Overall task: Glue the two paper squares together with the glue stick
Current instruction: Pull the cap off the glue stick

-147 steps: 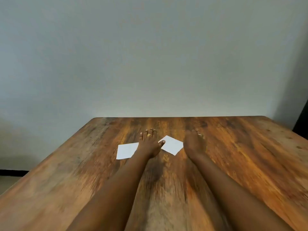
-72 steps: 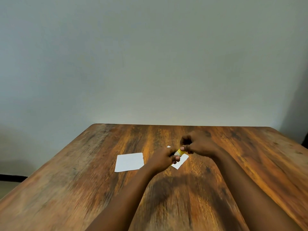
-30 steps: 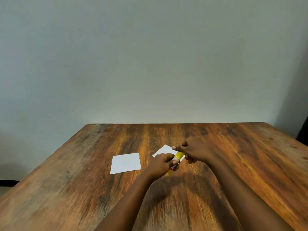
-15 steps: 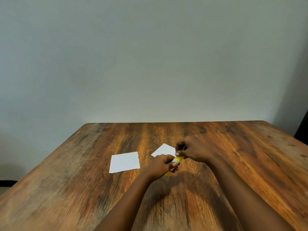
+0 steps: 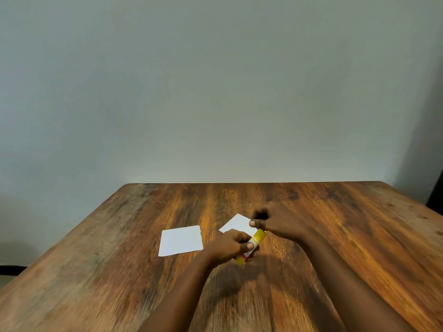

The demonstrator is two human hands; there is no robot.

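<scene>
Two white paper squares lie on the wooden table (image 5: 119, 236). The left square (image 5: 181, 240) lies flat and fully visible. The right square (image 5: 236, 224) is partly hidden behind my hands. Above the table, a yellow and white glue stick (image 5: 254, 241) is tilted, its cap end up and to the right. My left hand (image 5: 227, 248) is closed around its lower body. My right hand (image 5: 275, 222) pinches the yellow cap end with thumb and fingers.
A plain grey wall stands behind the table's far edge (image 5: 251, 183). A dark object (image 5: 437, 197) shows at the right edge of view. The table's left edge runs diagonally down to the lower left.
My hands left the table, picked up the glue stick and now hold it at both ends. Over the last second they have shifted only slightly. The papers have not moved.
</scene>
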